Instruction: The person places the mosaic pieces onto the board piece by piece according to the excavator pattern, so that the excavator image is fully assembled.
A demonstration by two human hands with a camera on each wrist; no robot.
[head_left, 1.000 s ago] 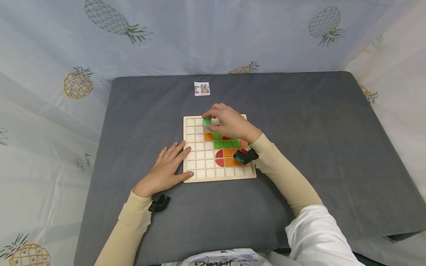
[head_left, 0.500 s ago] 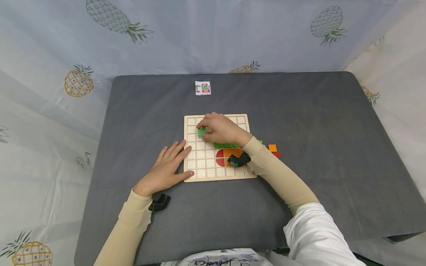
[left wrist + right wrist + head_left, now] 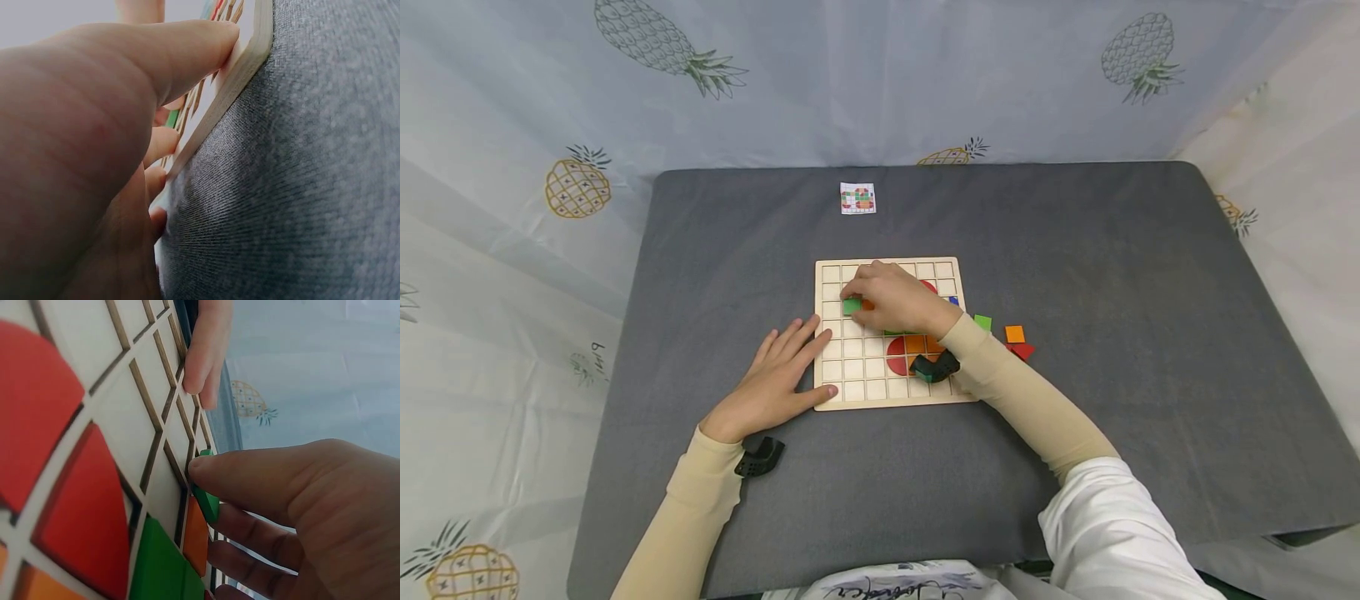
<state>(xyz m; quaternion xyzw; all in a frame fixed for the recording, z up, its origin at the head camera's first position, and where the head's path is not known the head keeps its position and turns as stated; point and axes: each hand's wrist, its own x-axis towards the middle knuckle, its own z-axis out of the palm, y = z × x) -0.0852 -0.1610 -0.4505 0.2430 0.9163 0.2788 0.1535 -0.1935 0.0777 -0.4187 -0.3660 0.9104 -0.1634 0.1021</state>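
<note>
My right hand (image 3: 901,300) pinches a green square tile (image 3: 852,307) between thumb and fingers, over the left part of a wooden grid board (image 3: 853,391). In the right wrist view this green tile (image 3: 209,501) is tilted at the grid beside an orange tile (image 3: 196,534); whether it is seated in a cell I cannot tell. The left hand (image 3: 769,390) lies with its fingers spread, fingertips and thumb resting on the board's left edge. Red rounded pieces (image 3: 896,357) and orange squares (image 3: 914,344) fill several cells. My right hand and forearm hide part of the board.
Right of the board lie a light green tile (image 3: 982,322), an orange square (image 3: 1014,334) and red pieces (image 3: 1022,351). A small printed pattern card (image 3: 857,199) lies behind the board on the grey tablecloth (image 3: 1150,350).
The right hand has carried the green tile from the board's top row toward me and slightly left, to the left of the orange tile. My left hand stays in place.
</note>
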